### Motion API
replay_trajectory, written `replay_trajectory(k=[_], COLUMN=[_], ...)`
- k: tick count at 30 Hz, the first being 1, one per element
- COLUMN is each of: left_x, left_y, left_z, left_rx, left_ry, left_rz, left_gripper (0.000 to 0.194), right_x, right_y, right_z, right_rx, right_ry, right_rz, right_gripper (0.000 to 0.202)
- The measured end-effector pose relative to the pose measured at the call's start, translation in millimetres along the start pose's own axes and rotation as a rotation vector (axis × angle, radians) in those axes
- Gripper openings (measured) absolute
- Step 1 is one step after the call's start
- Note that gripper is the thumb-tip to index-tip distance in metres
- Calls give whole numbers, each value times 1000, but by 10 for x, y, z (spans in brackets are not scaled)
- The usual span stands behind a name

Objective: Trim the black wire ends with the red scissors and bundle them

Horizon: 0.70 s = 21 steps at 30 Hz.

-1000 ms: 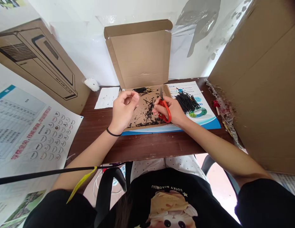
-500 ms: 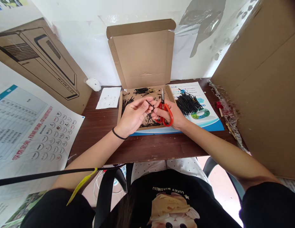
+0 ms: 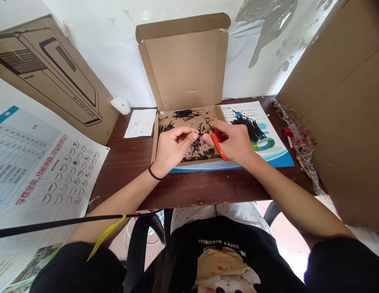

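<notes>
My left hand (image 3: 175,147) is pinched above the box, around a thin black stick (image 3: 200,128) whose upper part pokes up past the fingertips. Red-handled scissors (image 3: 219,145) are in my right hand (image 3: 235,140), their dark blades pointing up and left, close to the left fingertips. Beneath both hands lies the open cardboard box (image 3: 189,92), its floor strewn with short black scraps (image 3: 204,154). Black sticks with gold ends (image 3: 189,114) lie at the back of the box, and more black sticks (image 3: 165,127) at its left side.
To the right, a big pile of black sticks (image 3: 249,127) rests on a printed sheet (image 3: 277,156). A white paper (image 3: 141,123) lies left of the box. Cardboard panels (image 3: 336,114) stand at both sides. A black cord (image 3: 70,221) with a yellow tag crosses the lower left.
My hands have moved apart, the right one shifting rightward. The scissors have turned from upright to pointing up and left. The whole view has shifted slightly.
</notes>
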<state>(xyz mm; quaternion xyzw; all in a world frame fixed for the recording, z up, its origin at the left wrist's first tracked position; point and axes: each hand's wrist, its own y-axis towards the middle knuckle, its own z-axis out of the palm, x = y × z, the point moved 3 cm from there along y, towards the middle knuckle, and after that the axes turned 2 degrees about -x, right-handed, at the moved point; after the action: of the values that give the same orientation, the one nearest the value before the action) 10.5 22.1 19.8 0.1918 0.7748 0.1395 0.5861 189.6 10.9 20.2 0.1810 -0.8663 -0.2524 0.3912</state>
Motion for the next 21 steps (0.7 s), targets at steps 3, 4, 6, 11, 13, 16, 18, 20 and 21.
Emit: replay_trajectory(k=[3, 4, 6, 11, 13, 16, 18, 20, 21], left_x=[7, 10, 13, 11, 7, 2, 1, -1, -2], left_y=[1, 2, 2, 10, 15, 18, 18, 16, 16], left_z=[-4, -5, -8, -25, -35, -48, -53, -57, -59], left_rx=[5, 5, 2, -18, -21, -17, -10, -5, -4], left_ry=[65, 80, 100, 138, 158, 194, 219, 234, 240], left_rz=[22, 31, 49, 67, 78, 105, 128, 151, 162], left_gripper=[30, 30, 29, 27, 26, 25, 26, 26, 26], right_x=[32, 34, 28, 13, 19, 29, 30, 28, 26], right_y=[-6, -9, -13, -14, -12, -10, -10, -10, -11], right_z=[-17, -10, 11, 41, 41, 43, 47, 51, 51], right_rx=[37, 52, 80, 116, 121, 144, 162, 173, 175], right_ry=[-73, -83, -94, -129, -133, -143, -158, -176, -186], right_rz=[-50, -58, -63, -54, -53, -52, -53, -59, -62], right_gripper=[46, 48, 50, 50, 51, 54, 56, 56, 57])
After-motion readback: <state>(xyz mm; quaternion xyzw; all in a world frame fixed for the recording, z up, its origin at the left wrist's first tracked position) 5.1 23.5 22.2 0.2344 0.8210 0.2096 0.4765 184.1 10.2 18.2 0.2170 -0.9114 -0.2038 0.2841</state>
